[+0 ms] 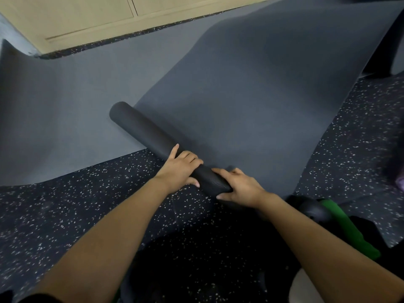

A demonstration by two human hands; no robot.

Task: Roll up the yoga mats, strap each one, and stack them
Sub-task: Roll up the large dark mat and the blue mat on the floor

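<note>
A dark grey yoga mat [251,88] lies spread on the floor, its near end rolled into a tight dark roll [142,127] that runs diagonally from upper left to lower right. My left hand [179,169] grips the roll near its middle, fingers curled over the top and thumb underneath. At the roll's near right end, my right hand [240,186] wraps around it. A second grey mat [54,110] lies flat to the left, partly under the first.
The floor [65,215] is black rubber with white speckles. A light wooden cabinet [87,18] runs along the far edge. A green strap or band [341,228] and a black object [314,211] lie at the lower right beside my right forearm.
</note>
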